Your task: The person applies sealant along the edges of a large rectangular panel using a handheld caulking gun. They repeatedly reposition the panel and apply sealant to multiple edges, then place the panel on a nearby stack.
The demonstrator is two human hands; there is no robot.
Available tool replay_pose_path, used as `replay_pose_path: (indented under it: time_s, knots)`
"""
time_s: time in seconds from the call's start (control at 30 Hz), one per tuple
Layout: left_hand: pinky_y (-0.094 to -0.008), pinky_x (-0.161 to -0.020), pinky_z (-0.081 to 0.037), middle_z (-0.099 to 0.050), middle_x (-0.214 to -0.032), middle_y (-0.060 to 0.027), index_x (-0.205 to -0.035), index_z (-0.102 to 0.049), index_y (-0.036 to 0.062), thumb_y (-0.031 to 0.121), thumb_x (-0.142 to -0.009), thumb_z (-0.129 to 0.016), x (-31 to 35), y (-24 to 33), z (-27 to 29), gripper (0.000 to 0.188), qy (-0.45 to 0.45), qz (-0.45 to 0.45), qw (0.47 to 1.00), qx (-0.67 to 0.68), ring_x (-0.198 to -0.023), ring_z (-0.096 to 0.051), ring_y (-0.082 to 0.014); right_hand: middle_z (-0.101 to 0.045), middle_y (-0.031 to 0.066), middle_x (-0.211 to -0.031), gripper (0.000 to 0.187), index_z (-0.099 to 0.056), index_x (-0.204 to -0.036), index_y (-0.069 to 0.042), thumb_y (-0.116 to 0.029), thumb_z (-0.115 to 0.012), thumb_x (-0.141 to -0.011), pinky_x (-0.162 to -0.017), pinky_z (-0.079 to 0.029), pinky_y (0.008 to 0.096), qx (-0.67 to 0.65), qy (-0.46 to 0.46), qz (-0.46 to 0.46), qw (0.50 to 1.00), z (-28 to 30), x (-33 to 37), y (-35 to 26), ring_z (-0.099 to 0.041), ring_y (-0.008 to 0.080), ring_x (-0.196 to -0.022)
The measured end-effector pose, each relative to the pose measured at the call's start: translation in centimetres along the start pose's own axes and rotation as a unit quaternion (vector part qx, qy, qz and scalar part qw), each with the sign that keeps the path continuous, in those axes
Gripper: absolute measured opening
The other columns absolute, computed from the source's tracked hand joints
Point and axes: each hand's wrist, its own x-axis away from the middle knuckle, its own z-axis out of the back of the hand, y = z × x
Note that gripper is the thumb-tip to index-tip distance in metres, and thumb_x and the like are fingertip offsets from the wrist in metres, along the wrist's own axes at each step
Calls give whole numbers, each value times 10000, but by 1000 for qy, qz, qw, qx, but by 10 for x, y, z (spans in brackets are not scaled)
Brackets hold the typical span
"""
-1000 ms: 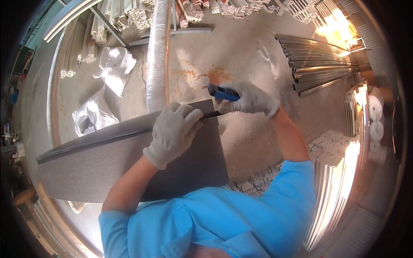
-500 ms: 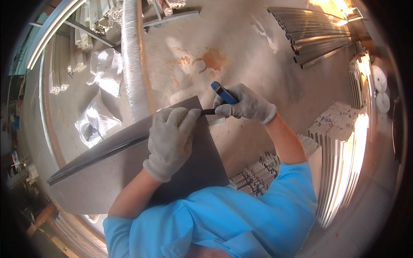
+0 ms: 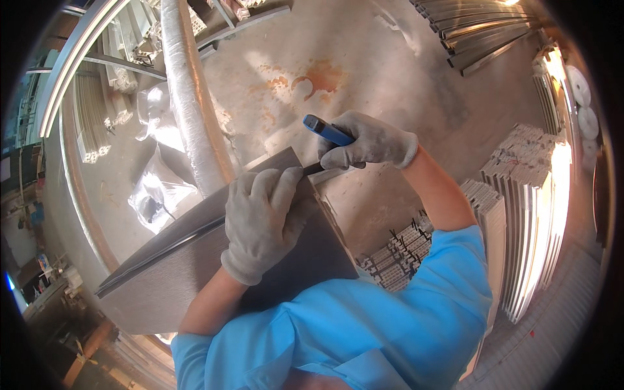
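A long dark grey panel stack (image 3: pixel 162 273) lies in front of me, its far right corner by my hands. My gloved left hand (image 3: pixel 263 218) rests on it, fingers bent and closed on a thin black strip (image 3: pixel 313 169) at the far edge. Just beyond that corner, my gloved right hand (image 3: pixel 367 140) is wrapped round a blue-and-black handled tool (image 3: pixel 330 132) that looks like a utility knife. The right thumb and fingers also meet the strip's outer end. Any blade is hidden from view.
A plastic-wrapped long bundle (image 3: pixel 188 91) runs away beyond the panels. Clear plastic bags (image 3: pixel 159 188) lie to its left. Stacked pale profiles (image 3: pixel 520 169) stand on the right, with dark metal lengths (image 3: pixel 481 32) at the far right. Several profile ends (image 3: pixel 403 257) sit near my right elbow.
The whole view has shifted slightly. The tool in my right hand lies a little flatter, tipped further left. My left hand keeps its place on the panels and strip.
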Motion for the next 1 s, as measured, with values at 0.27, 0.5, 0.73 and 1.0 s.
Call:
replay_pose_path:
  time_s: [0.27, 0.5, 0.73, 1.0]
  knots:
    - [-428, -828, -469, -620, -1012, -128, -1158, -649, 41, 222, -770, -794, -3, -5, -1, 452, 0, 0, 1000, 30, -931, -568, -333, -539, 3, -690, 369, -662, -1001, -59, -409, -740, -912, -584, -442, 288, 163, 66, 17, 984, -3, 5, 0, -518, 120, -620]
    - [-385, -680, -499, -640, -852, -81, -1042, -586, 36, 2, -701, -809, 3, -6, -9, 409, 134, -1, 989, 67, -728, -619, -286, -608, 62, -703, 334, -628, -1189, -162, -416, -616, -973, -636, -499, 374, 476, 125, 175, 853, 5, -2, -49, -636, 255, -648]
    - [-347, -584, -477, -600, -763, -89, -978, -547, 41, -109, -728, -684, 8, -10, -7, 322, 173, 45, 975, 134, -591, -592, -256, -679, 87, -723, 290, -659, -1047, -185, -443, -650, -915, -659, -537, 463, 602, -12, 177, 778, -23, -26, -64, -702, 305, -726]
    - [-337, -573, -467, -581, -733, -84, -966, -545, 29, -129, -741, -635, 4, -19, -5, 290, 151, 32, 975, 162, -564, -578, -227, -639, 49, -659, 240, -679, -919, -173, -395, -724, -838, -602, -491, 453, 552, 13, 226, 802, -7, -11, -66, -656, 296, -637]
